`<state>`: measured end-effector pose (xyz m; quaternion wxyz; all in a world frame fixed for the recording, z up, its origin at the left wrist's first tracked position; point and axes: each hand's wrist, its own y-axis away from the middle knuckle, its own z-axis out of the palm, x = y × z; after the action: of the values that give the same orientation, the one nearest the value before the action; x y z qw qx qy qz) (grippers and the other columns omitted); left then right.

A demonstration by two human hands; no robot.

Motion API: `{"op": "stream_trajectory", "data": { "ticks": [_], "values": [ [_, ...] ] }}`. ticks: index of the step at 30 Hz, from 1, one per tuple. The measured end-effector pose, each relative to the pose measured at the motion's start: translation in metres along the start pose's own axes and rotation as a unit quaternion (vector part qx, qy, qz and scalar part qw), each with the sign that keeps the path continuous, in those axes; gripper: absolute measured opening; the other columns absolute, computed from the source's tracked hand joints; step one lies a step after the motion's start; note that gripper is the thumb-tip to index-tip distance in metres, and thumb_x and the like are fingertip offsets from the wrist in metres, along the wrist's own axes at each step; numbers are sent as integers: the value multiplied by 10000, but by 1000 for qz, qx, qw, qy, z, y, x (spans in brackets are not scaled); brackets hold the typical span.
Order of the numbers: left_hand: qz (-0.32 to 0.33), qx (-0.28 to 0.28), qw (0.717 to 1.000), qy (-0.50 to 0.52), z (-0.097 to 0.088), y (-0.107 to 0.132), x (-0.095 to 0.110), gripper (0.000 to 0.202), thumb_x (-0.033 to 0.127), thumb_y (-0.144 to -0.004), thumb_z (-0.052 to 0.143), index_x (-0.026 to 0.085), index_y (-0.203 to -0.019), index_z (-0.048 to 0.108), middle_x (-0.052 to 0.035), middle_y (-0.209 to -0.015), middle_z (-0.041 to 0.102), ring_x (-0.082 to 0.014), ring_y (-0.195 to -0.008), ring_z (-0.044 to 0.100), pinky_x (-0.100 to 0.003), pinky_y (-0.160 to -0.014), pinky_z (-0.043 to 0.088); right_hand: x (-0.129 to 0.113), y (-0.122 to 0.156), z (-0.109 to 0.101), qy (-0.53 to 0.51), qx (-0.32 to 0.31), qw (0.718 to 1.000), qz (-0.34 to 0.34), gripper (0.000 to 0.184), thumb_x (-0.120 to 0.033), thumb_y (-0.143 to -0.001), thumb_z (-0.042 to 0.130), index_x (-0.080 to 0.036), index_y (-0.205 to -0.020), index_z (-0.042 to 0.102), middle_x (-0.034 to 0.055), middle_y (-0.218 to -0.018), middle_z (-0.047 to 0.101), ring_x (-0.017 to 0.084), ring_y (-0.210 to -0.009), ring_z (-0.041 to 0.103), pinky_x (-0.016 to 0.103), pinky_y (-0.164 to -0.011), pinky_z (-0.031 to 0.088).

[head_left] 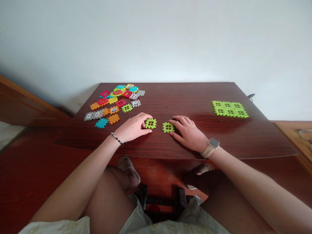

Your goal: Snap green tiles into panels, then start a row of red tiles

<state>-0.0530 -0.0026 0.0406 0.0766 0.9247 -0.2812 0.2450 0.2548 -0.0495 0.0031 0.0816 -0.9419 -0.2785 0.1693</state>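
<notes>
Two separate green window-patterned interlocking tiles lie on the dark wooden table, with a gap between them. My left hand (136, 126) has thumb and fingers around the left green tile (150, 123), gripping its left side. At the left edge of the right green tile's neighbour gap, my right hand (188, 131) takes the right green tile (168, 127) by its right side between thumb and fingers. Both tiles look flat on or very near the tabletop. Parts of their outer edges are hidden by my fingers.
A loose spread of coloured tiles (113, 119) covers the table's back left, in orange, red, grey, blue, yellow and green. Several green tiles joined into a panel (229, 109) lie at the right. The table (175, 100) has a wall behind it.
</notes>
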Motion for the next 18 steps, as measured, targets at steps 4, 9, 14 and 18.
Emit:
{"op": "stream_trajectory", "data": {
  "ticks": [4, 9, 14, 18],
  "values": [
    [21, 10, 1000, -1, 7, -1, 2, 416, 319, -935, 730, 252, -1336, 640, -65, -1353, 670, -191, -864, 697, -386, -878, 557, 0, 0, 0, 2, 0, 1000, 0, 535, -487, -1119, 529, -194, -1565, 563, 202, -1581, 567, 401, -1462, 511, 623, -1187, 487],
    [43, 23, 999, 9, 16, -2, 6, 360, 283, -954, 690, 241, -1310, 655, -69, -1318, 671, -183, -846, 682, -375, -861, 557, 0, 1, 0, 1, 1, 1000, -2, 532, -492, -1121, 518, -197, -1560, 566, 204, -1583, 565, 402, -1467, 505, 623, -1184, 485],
    [51, 29, 998, 10, 18, -2, 11, 322, 291, -960, 705, 248, -1275, 661, -52, -1278, 673, -180, -843, 671, -360, -843, 545, 1, 2, -1, -2, 1, 1000, -3, 528, -492, -1120, 518, -208, -1561, 566, 201, -1581, 566, 403, -1466, 506, 628, -1176, 490],
    [48, 31, 998, 9, 19, -3, 13, 315, 281, -961, 720, 252, -1269, 664, -44, -1258, 671, -180, -852, 672, -353, -840, 543, 0, 2, -1, 0, 0, 1000, -1, 532, -483, -1118, 530, -188, -1559, 570, 205, -1581, 566, 403, -1469, 505, 621, -1184, 487]
  ]
}}
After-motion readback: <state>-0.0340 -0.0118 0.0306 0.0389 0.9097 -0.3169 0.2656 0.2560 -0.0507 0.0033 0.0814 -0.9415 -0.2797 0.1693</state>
